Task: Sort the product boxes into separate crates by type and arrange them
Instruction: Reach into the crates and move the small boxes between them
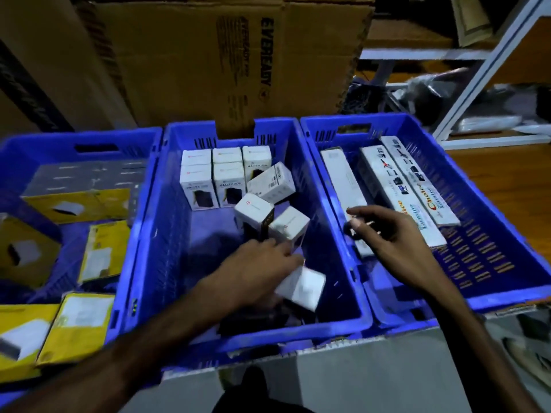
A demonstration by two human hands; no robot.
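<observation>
Left hand [262, 263] down among white boxes [301, 289]

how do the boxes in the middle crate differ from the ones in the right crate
The middle crate's boxes are small and stubby; the right crate's boxes are long and flat. The small ones partly stand in rows, partly lie tumbled; the long ones lie side by side. Both kinds are mostly white.

Three blue crates stand side by side on a pale surface [343, 371], maybe a large carton or a low bench; the view does not show which. The left crate [38, 144], the middle crate [238, 341] and the right crate [507, 293] touch each other, near its front edge.
</observation>
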